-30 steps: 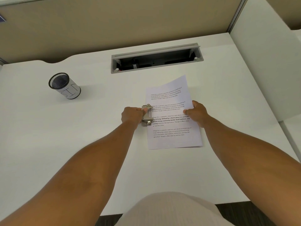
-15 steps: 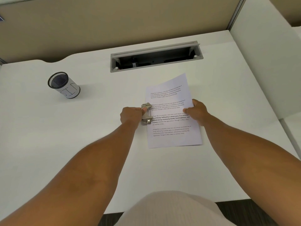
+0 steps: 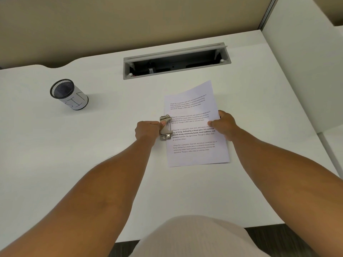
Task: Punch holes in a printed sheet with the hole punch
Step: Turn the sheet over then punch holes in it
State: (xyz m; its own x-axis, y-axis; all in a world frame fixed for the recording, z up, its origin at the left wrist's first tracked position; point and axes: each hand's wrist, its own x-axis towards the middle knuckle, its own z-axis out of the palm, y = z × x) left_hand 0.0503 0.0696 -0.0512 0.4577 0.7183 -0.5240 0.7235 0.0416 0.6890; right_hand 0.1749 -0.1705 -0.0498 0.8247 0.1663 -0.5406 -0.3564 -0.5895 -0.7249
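White laminate fills most of what I get from the head camera: a desk [image 3: 241, 191] with a pale, faintly grained top, a curved cut in its back-left edge, and a beige partition wall [image 3: 130, 21] rising behind it. A lighter divider panel [image 3: 304, 71] closes off the right side, and a strip of dark floor shows under the near edge.

I see the left hand [image 3: 146, 129] curled around the hole punch [image 3: 165, 127], thumb laid over the top of its lever, fingers wrapped on the outer side. The punch is dull silver metal and sits on the desk at the left edge of the printed sheet [image 3: 196, 127], about halfway along it. Whether the paper's edge is actually inside the slot I cannot tell.

Just right of that grip, across the page, the right hand [image 3: 225, 125] pinches the sheet's right edge, thumb on top of the print, fingers curled beneath the margin. The sheet lies slightly turned, its far end lifted a little off the desk.

Beyond both hands, a grey cable tray [image 3: 128, 70] stands open in the desktop. Well to the left of the punch hand stands a black mesh cup [image 3: 67, 94] wrapped in a paper label.
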